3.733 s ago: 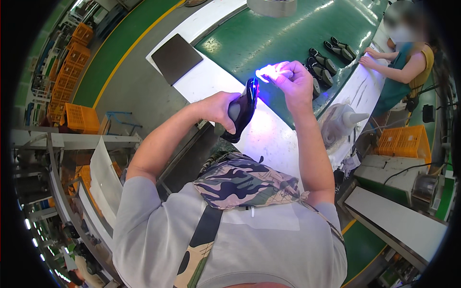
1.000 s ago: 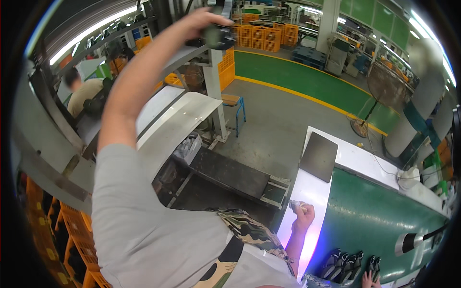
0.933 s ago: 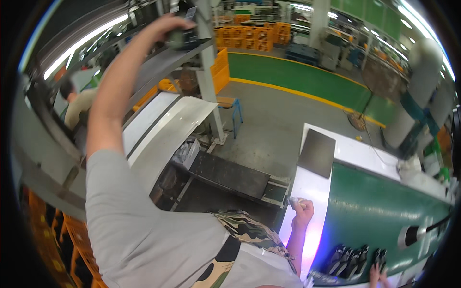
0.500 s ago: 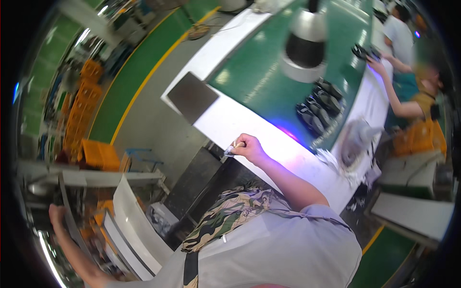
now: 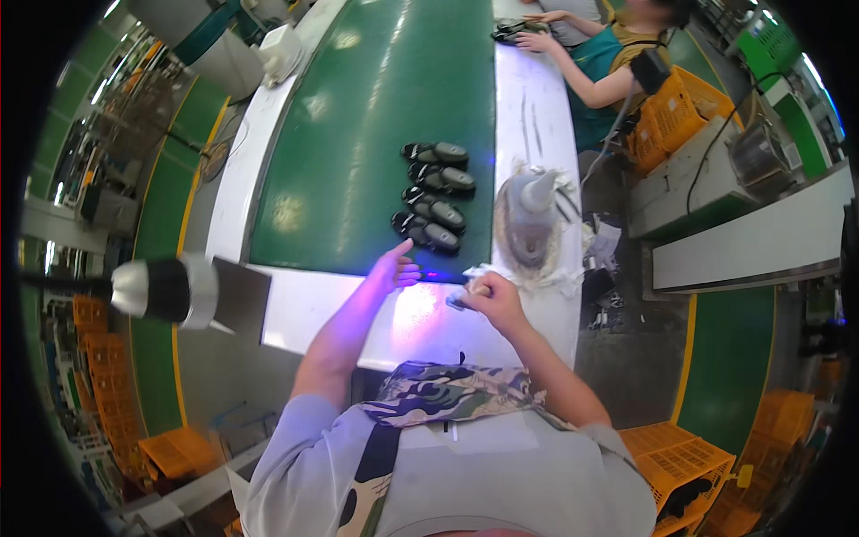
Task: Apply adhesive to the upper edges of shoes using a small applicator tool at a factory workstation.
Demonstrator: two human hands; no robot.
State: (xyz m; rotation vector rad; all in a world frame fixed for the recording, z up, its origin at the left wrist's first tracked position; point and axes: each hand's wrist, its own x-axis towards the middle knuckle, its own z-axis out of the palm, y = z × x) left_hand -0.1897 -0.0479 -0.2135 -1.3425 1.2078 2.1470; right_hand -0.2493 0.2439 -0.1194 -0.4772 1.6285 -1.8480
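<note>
My left hand [image 5: 395, 269] reaches over the near edge of the green belt [image 5: 340, 192], fingers stretched out and holding nothing. Just beyond its fingertips lies the nearest of several black-and-grey shoes [image 5: 426, 233], lined up in a column on the belt. My right hand [image 5: 497, 304] is closed over the white table edge [image 5: 304, 309], pinching a small whitish, cloth-like piece [image 5: 455, 301]. Its exact kind is unclear. Close to the right hand, a translucent squeeze bottle [image 5: 537, 193] sits in a stained, paper-lined tray [image 5: 526, 255].
A black-and-silver cone-shaped fixture [image 5: 170, 291] hangs at left beside a dark plate [image 5: 242, 300]. Far right, a co-worker [image 5: 608, 80] handles a dark shoe [image 5: 514, 33]. Orange crates [image 5: 676, 465] stand at lower right; others [image 5: 680, 112] are behind the co-worker.
The view has swung round to the right, facing the belt squarely. My left hand has come from far left to near the shoes. My right hand still holds the whitish piece, now beside the tray.
</note>
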